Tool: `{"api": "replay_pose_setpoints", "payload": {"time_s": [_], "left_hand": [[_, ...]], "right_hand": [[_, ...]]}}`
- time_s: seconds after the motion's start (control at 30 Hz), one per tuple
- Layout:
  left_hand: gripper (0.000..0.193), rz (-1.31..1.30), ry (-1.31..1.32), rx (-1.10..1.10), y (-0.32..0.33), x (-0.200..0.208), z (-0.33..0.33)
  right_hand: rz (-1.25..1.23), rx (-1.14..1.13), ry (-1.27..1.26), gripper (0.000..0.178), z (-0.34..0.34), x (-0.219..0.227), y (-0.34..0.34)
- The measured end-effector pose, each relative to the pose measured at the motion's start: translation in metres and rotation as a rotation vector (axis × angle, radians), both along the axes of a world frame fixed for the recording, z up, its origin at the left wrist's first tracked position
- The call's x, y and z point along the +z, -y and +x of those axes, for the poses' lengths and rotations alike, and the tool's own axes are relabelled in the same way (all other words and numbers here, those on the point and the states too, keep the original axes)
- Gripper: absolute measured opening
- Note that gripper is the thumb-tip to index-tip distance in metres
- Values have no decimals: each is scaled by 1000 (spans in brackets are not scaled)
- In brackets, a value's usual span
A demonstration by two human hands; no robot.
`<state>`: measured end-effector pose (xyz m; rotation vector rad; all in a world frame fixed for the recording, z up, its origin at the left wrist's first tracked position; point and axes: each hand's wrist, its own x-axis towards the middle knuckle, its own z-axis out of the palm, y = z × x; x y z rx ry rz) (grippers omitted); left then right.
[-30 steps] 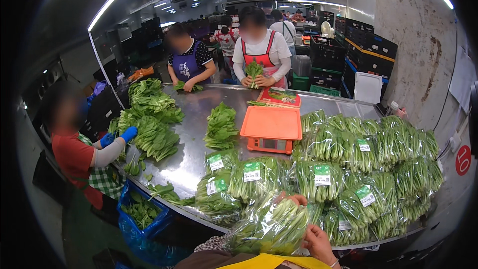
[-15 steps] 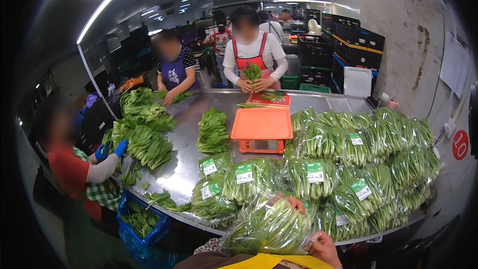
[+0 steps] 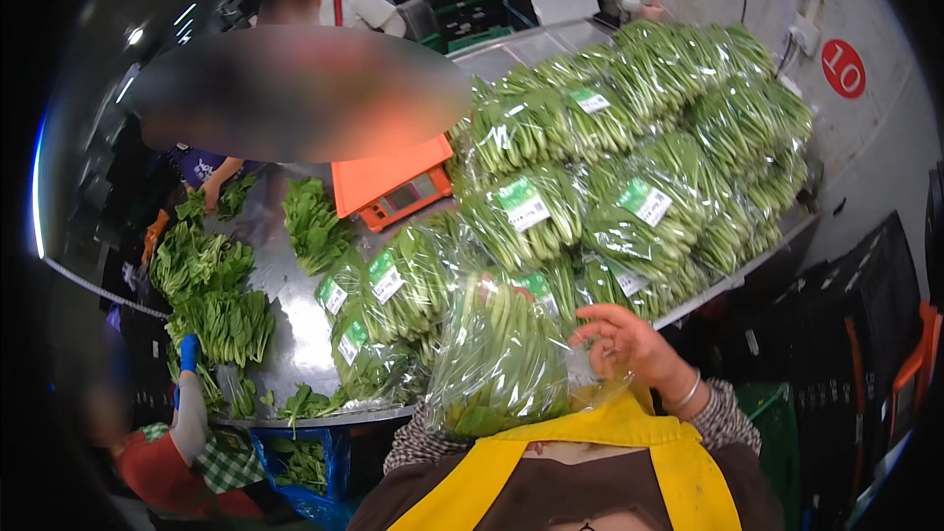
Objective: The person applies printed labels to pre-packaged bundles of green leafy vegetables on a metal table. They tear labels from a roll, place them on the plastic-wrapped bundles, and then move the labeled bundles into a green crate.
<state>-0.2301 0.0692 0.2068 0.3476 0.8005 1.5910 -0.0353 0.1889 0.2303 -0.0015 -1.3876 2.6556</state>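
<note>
A clear plastic bag of leafy greens is tilted up against my front at the table's near edge, its pale stems upward and leaves toward me. My left hand is mostly hidden behind this bag; a bit of finger shows through the plastic near its top, and the sleeve goes in behind it. My right hand is raised just right of the bag, fingers apart and partly bent, near the loose plastic. Labelled bags of greens lie right beyond both hands.
An orange scale stands past the bags on the metal table. Loose greens are heaped at left, by a co-worker's blue-gloved hand. A blue bag hangs below the edge. Dark crates are at right.
My view has swung down and to the right. The bag has turned from lying sideways to stems up. My right hand has risen from the bag's lower corner and its fingers have spread.
</note>
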Motion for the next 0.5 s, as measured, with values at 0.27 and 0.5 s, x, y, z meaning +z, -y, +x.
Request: {"api": "replay_pose_setpoints", "payload": {"time_s": [0.27,0.5], "left_hand": [[50,-39,-34,-66,4,12,-13],[46,-70,-170,-45,-11,20,7]], "right_hand": [[392,156,315,21,-30,18,-29],[215,175,49,7,-15,50,-25]]}}
